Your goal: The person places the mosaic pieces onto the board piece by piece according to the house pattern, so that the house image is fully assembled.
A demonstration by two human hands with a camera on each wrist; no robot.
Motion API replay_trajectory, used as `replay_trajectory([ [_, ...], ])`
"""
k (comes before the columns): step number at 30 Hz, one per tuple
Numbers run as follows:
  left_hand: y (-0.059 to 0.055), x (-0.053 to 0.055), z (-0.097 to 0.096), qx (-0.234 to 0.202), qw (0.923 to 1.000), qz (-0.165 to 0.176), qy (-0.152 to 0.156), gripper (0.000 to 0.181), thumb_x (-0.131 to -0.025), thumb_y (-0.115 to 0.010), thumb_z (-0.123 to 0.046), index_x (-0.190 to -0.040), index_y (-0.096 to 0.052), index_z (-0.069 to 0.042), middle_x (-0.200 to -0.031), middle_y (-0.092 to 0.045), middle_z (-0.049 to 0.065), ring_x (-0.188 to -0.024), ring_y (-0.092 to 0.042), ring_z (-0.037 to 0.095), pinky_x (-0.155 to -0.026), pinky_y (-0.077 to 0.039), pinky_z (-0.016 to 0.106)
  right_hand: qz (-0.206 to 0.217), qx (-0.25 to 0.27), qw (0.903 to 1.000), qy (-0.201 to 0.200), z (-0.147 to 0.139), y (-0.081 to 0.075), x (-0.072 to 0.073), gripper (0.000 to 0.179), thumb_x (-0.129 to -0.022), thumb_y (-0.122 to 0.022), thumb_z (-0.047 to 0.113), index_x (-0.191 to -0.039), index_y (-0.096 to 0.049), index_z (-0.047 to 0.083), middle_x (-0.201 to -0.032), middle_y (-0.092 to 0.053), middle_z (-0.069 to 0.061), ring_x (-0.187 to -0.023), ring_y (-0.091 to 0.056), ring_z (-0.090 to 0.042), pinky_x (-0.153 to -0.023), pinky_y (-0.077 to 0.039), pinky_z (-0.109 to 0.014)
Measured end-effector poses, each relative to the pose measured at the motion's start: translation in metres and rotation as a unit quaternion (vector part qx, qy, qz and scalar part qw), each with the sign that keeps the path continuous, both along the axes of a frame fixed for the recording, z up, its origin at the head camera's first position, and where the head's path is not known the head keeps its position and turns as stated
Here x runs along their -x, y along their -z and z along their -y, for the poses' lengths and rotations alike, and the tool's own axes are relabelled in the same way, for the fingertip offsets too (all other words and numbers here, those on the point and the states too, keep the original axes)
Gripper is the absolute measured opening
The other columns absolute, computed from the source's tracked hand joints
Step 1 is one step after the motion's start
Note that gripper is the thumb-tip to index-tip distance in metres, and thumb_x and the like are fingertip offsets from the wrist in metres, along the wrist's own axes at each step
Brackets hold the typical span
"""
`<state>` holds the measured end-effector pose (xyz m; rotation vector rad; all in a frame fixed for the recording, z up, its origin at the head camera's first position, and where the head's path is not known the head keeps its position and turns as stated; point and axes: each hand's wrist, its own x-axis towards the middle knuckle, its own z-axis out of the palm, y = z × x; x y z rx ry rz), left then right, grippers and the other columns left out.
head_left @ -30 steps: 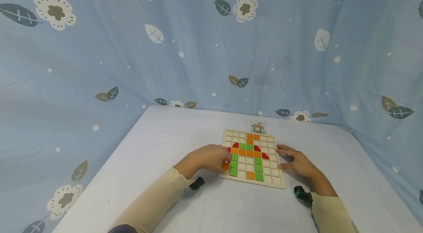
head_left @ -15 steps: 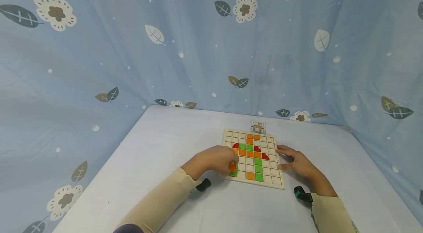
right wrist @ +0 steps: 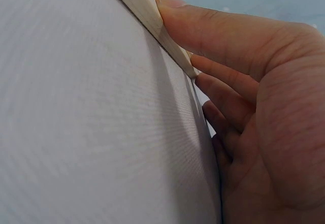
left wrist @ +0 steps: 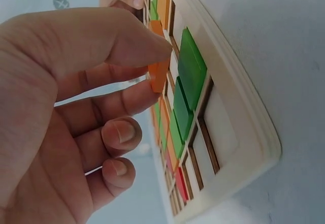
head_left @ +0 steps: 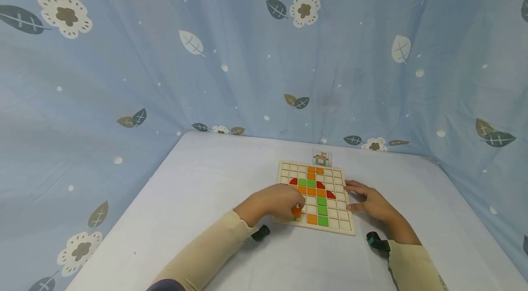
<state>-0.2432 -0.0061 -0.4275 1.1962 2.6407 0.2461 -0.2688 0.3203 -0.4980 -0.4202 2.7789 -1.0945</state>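
Between the thumb and fingers of my left hand (head_left: 273,201) is a square orange tile (left wrist: 158,74), pinched just above the wooden grid board (head_left: 345,225). Green tiles (left wrist: 192,69) sit in the board cells beside it in the left wrist view. My right hand (head_left: 373,205) rests at the board's right side, thumb and fingertips touching its edge (right wrist: 144,21) with fingers spread. Orange, green and red pieces fill several cells, including an orange square (head_left: 312,219) near the front. My left hand hides part of the board's left side.
A small pattern card (head_left: 321,158) with a coloured grid lies behind the board. White cloth (head_left: 222,167) covers the table, and a blue patterned curtain (head_left: 247,52) hangs along the back and sides.
My left hand has moved right over the board with the orange tile, from its left edge toward the front middle. The right hand stays in place.
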Motion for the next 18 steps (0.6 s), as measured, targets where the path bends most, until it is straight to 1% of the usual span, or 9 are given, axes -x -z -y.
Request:
replay_trajectory([
  [4,0.000,-0.002,-0.005,0.005,0.9999,0.007,-0.006,0.014,-0.082,-0.074,-0.016,-0.093,-0.070,-0.025,-0.076,-0.057,-0.013,-0.070,-0.051,0.009,-0.067,-0.044,0.024,-0.002,0.000,1.0000,-0.004,0.000,0.000,0.000,0.070,-0.074,-0.082,0.032,-0.133,-0.059,0.003,-0.151,-0.036,-0.018,-0.139,-0.022,-0.046,-0.105,-0.020,-0.066],
  [11,0.000,-0.004,-0.011,0.002,1.0000,0.008,0.005,0.012,-0.083,-0.075,-0.018,-0.092,-0.072,-0.024,-0.079,-0.058,-0.014,-0.072,-0.052,0.008,-0.068,-0.045,0.022,-0.001,0.001,1.0000,-0.003,0.000,-0.002,0.000,0.070,-0.074,-0.083,0.032,-0.134,-0.059,0.004,-0.151,-0.036,-0.017,-0.139,-0.023,-0.045,-0.105,-0.021,-0.066],
  [18,0.001,-0.005,-0.014,0.008,0.9999,0.010,-0.002,0.011,-0.083,-0.075,-0.019,-0.091,-0.071,-0.025,-0.078,-0.057,-0.014,-0.071,-0.051,0.009,-0.066,-0.045,0.023,-0.003,-0.001,1.0000,-0.003,0.000,-0.003,0.000,0.071,-0.074,-0.083,0.033,-0.134,-0.058,0.003,-0.151,-0.037,-0.018,-0.139,-0.023,-0.046,-0.105,-0.021,-0.066],
])
